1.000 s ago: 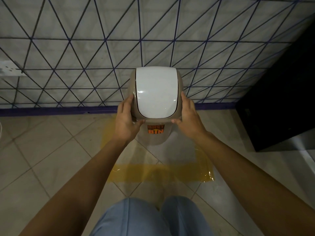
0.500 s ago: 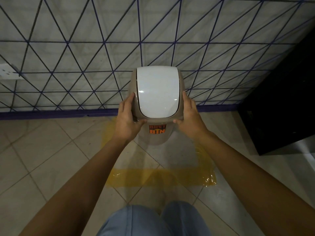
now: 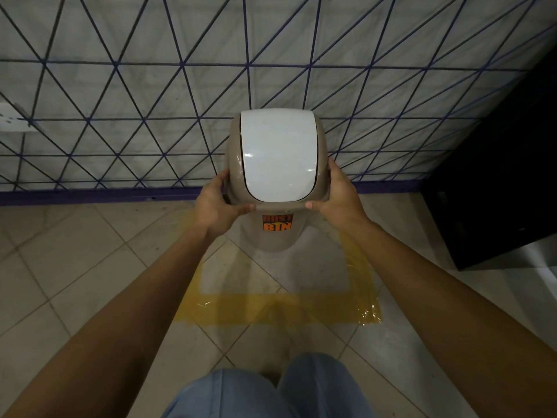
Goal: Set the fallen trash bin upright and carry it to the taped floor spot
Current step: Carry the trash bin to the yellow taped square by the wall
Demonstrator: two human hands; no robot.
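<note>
A beige trash bin [image 3: 276,236] with a white swing lid and an orange "DUST BIN" label stands upright in the middle of the view. My left hand [image 3: 214,209] grips the left side of its lid rim and my right hand [image 3: 339,199] grips the right side. The bin's base is inside a square outlined in yellow tape [image 3: 280,309] on the floor, close to the wall. I cannot tell whether the base touches the floor.
A tiled wall with blue diagonal lines [image 3: 150,101] rises right behind the bin, with a purple skirting strip [image 3: 90,196] at its foot. A black cabinet [image 3: 497,176] stands at the right. A white wall socket [image 3: 10,119] is at far left. My knees [image 3: 265,393] show below.
The bin and both hands sit slightly lower and further forward over the taped square. The grip on the lid rim is the same.
</note>
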